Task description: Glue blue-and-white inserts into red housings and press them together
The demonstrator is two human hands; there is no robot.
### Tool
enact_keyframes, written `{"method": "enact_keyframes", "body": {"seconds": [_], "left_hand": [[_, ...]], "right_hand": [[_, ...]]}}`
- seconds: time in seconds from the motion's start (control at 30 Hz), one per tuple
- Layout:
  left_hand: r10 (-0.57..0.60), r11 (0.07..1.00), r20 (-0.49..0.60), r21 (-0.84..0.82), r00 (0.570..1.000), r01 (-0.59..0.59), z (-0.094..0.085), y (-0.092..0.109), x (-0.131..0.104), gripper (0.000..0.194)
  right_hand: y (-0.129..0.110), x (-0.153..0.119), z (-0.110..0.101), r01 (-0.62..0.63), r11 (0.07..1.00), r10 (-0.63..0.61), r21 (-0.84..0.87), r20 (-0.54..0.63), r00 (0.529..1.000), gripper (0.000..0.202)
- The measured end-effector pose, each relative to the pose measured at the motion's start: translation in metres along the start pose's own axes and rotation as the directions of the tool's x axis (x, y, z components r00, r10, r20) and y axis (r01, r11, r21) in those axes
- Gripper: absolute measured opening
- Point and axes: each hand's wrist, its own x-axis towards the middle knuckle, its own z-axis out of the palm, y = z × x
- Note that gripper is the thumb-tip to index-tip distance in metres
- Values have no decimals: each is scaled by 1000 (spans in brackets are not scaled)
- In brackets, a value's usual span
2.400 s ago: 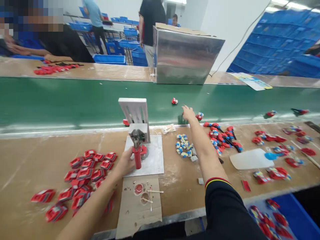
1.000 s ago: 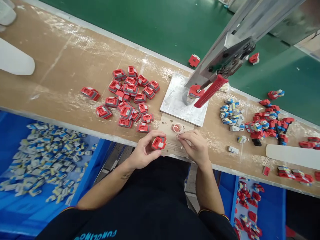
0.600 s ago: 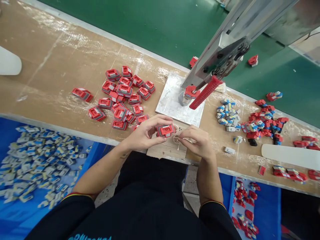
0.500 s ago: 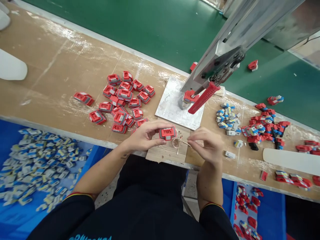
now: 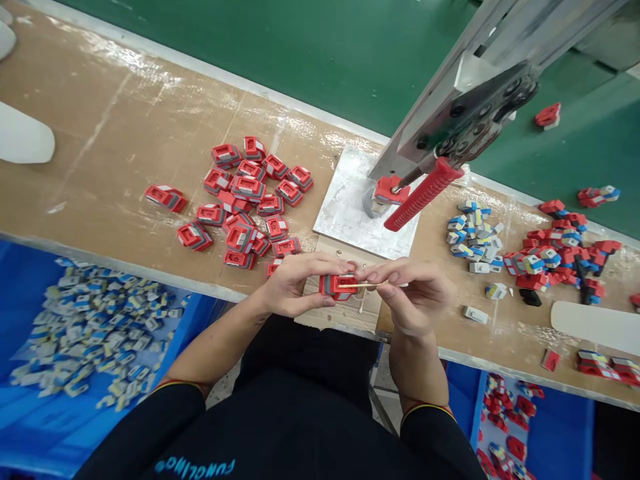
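Observation:
My left hand (image 5: 294, 283) grips a red and grey plastic toy part (image 5: 328, 285) between thumb and fingers, its hollow side turned up. Pinched in my right hand (image 5: 417, 297) is a thin cotton swab (image 5: 352, 286), its far end over the part's red recess. Whether the tip touches the recess I cannot tell. Beneath both hands lies a piece of cardboard (image 5: 327, 319), where a second swab (image 5: 361, 307) rests. The small round dish on it is mostly hidden by my hands.
Red and grey parts (image 5: 249, 188) cluster to the left. Ahead stands a press with a red handle (image 5: 425, 193) above a metal plate (image 5: 337, 207). White-blue pieces (image 5: 473, 230) and red assemblies (image 5: 563, 243) lie right. Blue bins (image 5: 187, 333) flank me below the table.
My right hand has brought the swab left from the small dish to over the red part. The left hand and part have shifted slightly down. The view has moved a little.

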Motion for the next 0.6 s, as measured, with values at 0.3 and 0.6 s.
{"method": "enact_keyframes", "body": {"seconds": [0.3,0.6], "left_hand": [[-44,998,35,-46,998,45,-1,0,0,46],[-27,999,39,-28,999,29,0,2,1,46]], "right_hand": [[1,1,-3,-29,999,27,39,43,999,9],[2,-1,-3,36,999,-34,-41,32,999,11]]}}
